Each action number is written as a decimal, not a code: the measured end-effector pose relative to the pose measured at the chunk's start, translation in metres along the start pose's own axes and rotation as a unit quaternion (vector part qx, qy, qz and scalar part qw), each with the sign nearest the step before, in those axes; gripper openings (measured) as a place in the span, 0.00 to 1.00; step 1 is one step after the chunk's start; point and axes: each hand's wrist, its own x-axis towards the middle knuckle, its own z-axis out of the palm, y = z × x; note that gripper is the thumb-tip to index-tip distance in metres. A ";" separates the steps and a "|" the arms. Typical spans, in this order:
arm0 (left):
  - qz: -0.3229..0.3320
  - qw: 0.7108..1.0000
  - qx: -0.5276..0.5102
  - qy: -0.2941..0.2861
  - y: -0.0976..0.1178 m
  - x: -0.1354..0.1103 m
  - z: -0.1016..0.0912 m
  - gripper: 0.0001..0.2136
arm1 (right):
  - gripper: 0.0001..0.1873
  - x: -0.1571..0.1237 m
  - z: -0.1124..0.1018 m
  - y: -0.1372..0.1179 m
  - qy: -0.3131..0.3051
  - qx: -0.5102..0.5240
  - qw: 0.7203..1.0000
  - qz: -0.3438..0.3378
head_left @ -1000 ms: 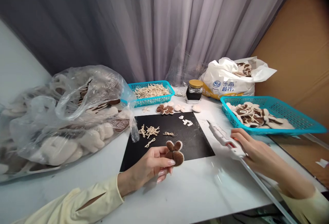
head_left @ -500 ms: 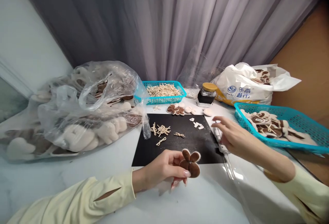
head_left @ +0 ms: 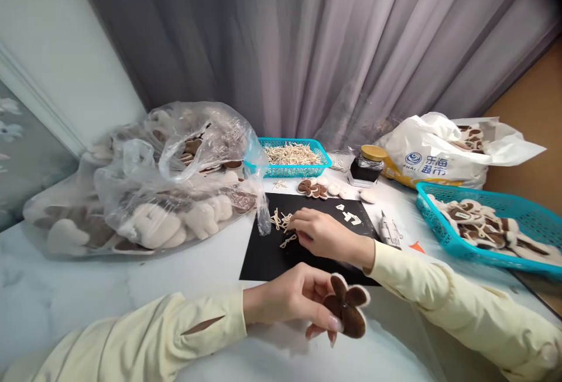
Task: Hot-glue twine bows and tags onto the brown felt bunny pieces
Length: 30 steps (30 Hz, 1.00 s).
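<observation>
Left of frame: translucent plastic bag (head_left: 144, 195) of plush pieces (head_left: 68, 237). Centre: flat black rectangular mat (head_left: 263, 259). Lower centre: left hand (head_left: 294, 300); above it, right hand (head_left: 329, 233). Pinched between the left fingers, lower centre: brown four-lobed plush piece with pale edging (head_left: 352, 315). At the bent right fingertips, mid-frame: knotted cream cord bows (head_left: 276, 219); whether one is gripped cannot be told.

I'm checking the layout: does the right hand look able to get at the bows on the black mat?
Probably yes: the right hand is over the mat beside the bows, and the left hand holds the brown piece clear of them.
</observation>
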 end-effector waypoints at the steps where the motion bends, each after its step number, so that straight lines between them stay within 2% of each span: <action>1: 0.004 1.000 0.001 -0.006 -0.001 0.000 -0.001 0.09 | 0.13 0.002 0.000 0.002 0.013 0.000 1.000 0.013; 4: 0.008 1.000 0.005 -0.016 -0.003 0.000 -0.003 0.09 | 0.11 0.012 0.002 0.011 0.024 0.003 0.999 0.023; 7: 0.013 1.000 0.001 -0.015 -0.005 0.001 -0.003 0.08 | 0.08 0.027 0.008 0.018 -0.001 0.001 1.000 0.004; 11: 0.013 1.000 0.004 -0.014 -0.004 0.000 -0.003 0.08 | 0.04 0.044 0.017 0.017 -0.014 -0.027 0.999 0.017; 12: 0.011 1.000 0.005 -0.013 -0.004 0.000 -0.003 0.08 | 0.05 0.046 0.018 0.014 -0.013 -0.037 0.999 0.024; 14: 0.008 1.000 0.003 -0.010 -0.004 0.000 -0.002 0.07 | 0.10 0.047 0.018 0.008 -0.011 -0.058 0.998 0.035; 16: 0.008 1.000 0.004 -0.011 -0.005 0.000 -0.002 0.07 | 0.09 0.044 0.017 0.001 -0.015 -0.075 0.997 0.031; 20: 0.010 1.000 0.010 -0.015 -0.006 -0.001 -0.002 0.06 | 0.07 0.035 0.012 -0.005 -0.050 -0.093 0.994 -0.020; 24: 0.007 1.000 0.012 -0.019 -0.004 -0.001 -0.002 0.07 | 0.05 0.035 0.011 0.000 -0.073 -0.095 0.991 -0.055; 30: 0.013 1.000 0.010 -0.015 -0.005 0.000 -0.004 0.08 | 0.09 0.038 0.006 0.008 -0.029 -0.049 0.998 -0.020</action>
